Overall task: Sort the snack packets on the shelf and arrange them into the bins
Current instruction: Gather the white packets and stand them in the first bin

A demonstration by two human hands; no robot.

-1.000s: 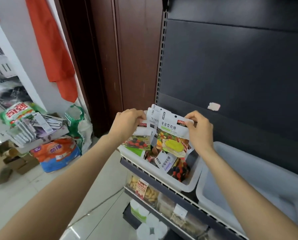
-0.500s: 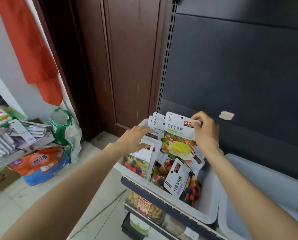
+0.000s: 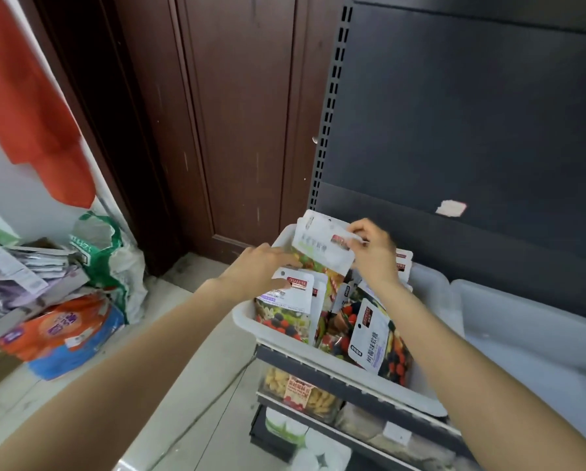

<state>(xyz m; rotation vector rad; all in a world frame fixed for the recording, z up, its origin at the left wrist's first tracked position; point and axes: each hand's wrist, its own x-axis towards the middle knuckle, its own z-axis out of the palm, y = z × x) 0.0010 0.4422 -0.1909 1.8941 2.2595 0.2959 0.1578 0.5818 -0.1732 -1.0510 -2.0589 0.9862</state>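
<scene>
Dark shelf (image 3: 352, 375) carrying 2 white bins: the left bin (image 3: 247, 321) is crowded with snack packets (image 3: 284, 311), upright or leaning, unsorted by appearance; the right bin (image 3: 522, 321) shows no packets, so most sorting seems left. Right hand (image 3: 374, 253) pinches the top edge of a raised packet (image 3: 322, 248) above the left bin's back; left hand (image 3: 261, 270) rests among packet tops, fingers loosely curled, grip unclear. Room lies rightward over the touching bin rims

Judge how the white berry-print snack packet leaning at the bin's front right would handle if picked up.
The white berry-print snack packet is a flat film pouch, so probably light and floppy. Its glossy surface may slip. It leans on neighbours in the white plastic bin, so it likely topples if nudged.
</scene>
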